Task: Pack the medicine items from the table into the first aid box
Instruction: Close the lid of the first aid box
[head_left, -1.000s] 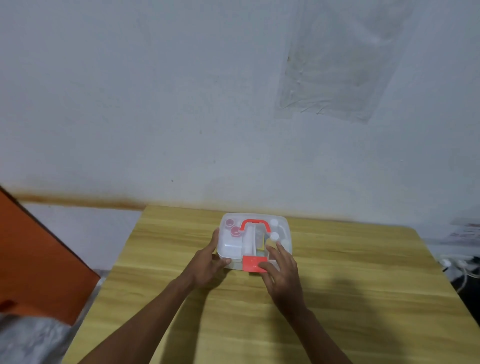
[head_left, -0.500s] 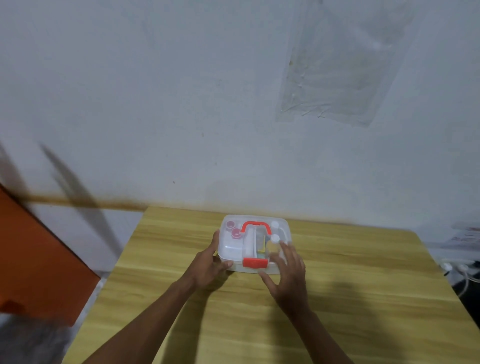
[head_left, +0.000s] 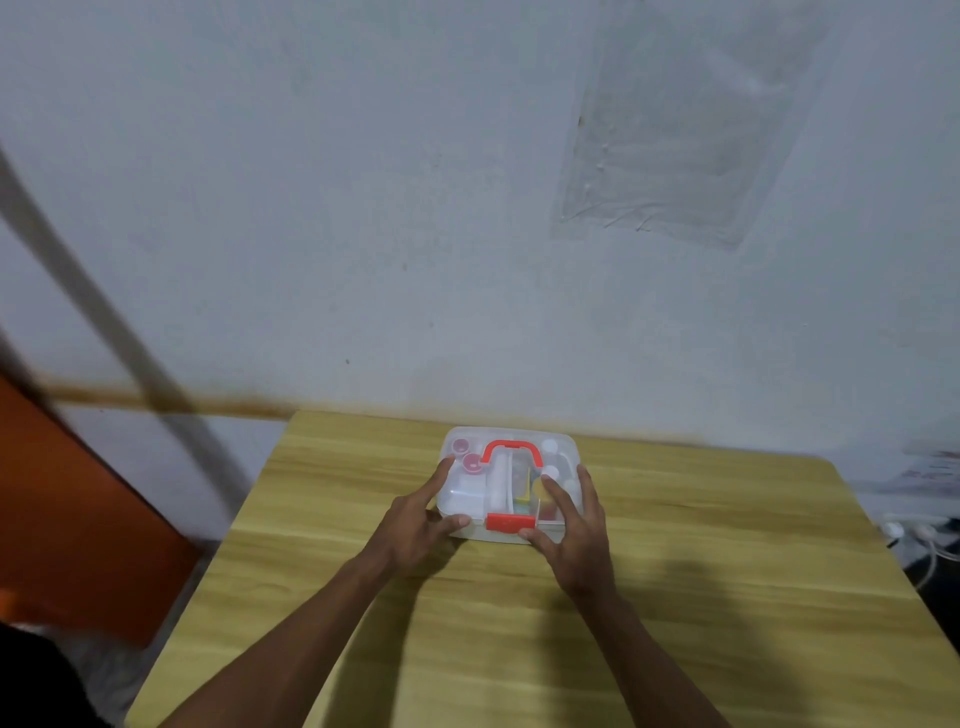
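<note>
The translucent white plastic first aid box (head_left: 464, 500) sits toward the far middle of the pale wooden table (head_left: 727, 571), lid down, its long axis running left to right across the person. Through the lid I can make out two pink-capped bottles (head_left: 466, 455) at the box's far-left corner, several round white caps (head_left: 549, 446) along its right side, and something yellow (head_left: 532, 480) near its middle. The medicine items I can see are all under the lid. A curved red carry handle (head_left: 511, 446) lies flat on top.

What matters now is the flat red latch (head_left: 509, 521) on the box's near wall. It lies between the two thumbs. The right thumb is at its right end, touching or just beside it, I cannot tell which. The left thumb is on the near-left corner, a little apart from it.

The left hand (head_left: 415, 525) braces that corner, forefinger stretched straight along the box's left edge. The right hand (head_left: 574, 525) lies over the box's right half with fingers extended flat on the lid. Neither hand is clenched or wrapped round anything.

I would judge packing finished and the latch being pressed home, the right hand nearer for it.

No brand, label or writing is legible on the box.
</note>
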